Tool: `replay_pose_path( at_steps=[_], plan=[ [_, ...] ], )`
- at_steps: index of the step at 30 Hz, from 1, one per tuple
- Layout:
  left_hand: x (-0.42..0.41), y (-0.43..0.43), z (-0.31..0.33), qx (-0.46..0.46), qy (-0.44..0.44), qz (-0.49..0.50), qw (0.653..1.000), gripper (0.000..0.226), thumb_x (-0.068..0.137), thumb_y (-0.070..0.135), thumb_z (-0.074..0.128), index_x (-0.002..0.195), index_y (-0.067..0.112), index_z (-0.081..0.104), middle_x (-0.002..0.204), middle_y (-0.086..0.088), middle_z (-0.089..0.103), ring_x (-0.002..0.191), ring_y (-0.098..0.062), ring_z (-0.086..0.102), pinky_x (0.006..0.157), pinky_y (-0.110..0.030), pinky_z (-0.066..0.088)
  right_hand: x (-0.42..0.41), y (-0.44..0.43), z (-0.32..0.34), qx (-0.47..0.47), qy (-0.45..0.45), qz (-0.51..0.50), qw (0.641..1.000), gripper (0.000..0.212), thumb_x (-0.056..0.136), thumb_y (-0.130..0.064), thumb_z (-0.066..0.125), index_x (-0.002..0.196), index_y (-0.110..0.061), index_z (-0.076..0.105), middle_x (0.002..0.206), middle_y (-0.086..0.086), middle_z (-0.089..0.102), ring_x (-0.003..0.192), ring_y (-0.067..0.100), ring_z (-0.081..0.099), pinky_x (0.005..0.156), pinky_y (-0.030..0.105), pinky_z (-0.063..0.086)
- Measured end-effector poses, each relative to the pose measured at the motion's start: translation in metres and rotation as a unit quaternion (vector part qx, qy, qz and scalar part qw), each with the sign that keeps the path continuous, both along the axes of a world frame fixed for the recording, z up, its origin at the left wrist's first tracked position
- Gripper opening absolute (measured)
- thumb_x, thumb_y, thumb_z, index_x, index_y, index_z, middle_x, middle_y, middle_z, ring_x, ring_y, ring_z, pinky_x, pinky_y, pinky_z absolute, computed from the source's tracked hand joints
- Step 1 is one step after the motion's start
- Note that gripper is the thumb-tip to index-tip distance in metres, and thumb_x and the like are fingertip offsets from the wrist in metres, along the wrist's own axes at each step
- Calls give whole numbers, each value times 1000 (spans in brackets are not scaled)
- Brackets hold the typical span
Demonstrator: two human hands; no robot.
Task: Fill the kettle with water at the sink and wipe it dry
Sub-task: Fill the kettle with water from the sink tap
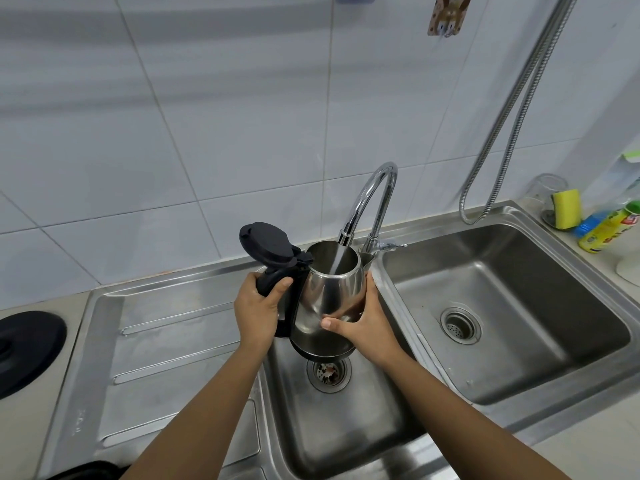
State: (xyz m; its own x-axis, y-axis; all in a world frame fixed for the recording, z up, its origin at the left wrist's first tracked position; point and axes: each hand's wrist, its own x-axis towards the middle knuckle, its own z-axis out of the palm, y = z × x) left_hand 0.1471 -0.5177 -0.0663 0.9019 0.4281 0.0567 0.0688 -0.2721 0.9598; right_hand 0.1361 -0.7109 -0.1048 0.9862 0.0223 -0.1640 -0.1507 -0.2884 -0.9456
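Observation:
A steel kettle with a black handle hangs over the left basin of the sink, its black lid flipped up and open. The chrome tap curves over it, and a stream of water runs from the spout into the kettle's mouth. My left hand is wrapped around the black handle. My right hand cups the kettle's right side low down, thumb across the front.
The right basin with its drain lies to the right. A ribbed steel draining board is to the left, with a black round base beyond it. A yellow sponge, a dish soap bottle and a metal hose are at the back right.

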Motion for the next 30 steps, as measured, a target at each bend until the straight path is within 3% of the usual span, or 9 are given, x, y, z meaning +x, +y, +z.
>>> replay_pose_path(
  at_steps=[19, 25, 30],
  plan=[
    [1, 1, -3, 11, 1, 4, 1000, 29, 81, 39, 71, 92, 16, 57, 79, 10, 59, 74, -2, 54, 61, -18, 37, -2, 0, 3, -6, 9, 5, 1000, 148, 45, -65, 94, 160, -45, 4, 165, -15, 29, 151, 11, 32, 121, 46, 37],
    [1, 1, -4, 18, 5, 8, 1000, 30, 81, 40, 72, 91, 16, 57, 78, 9, 58, 72, -3, 53, 60, -18, 37, -4, -1, 4, -7, 17, 9, 1000, 147, 50, -58, 95, 162, -42, 1, 167, -14, 25, 151, 11, 30, 122, 45, 35],
    [2, 2, -7, 13, 6, 13, 1000, 33, 80, 42, 72, 90, 14, 57, 78, 6, 59, 72, -10, 55, 60, -21, 38, -2, -2, 4, -7, 13, 10, 1000, 151, 43, -68, 93, 161, -45, 2, 166, -16, 27, 151, 10, 32, 121, 45, 36]
  ],
)
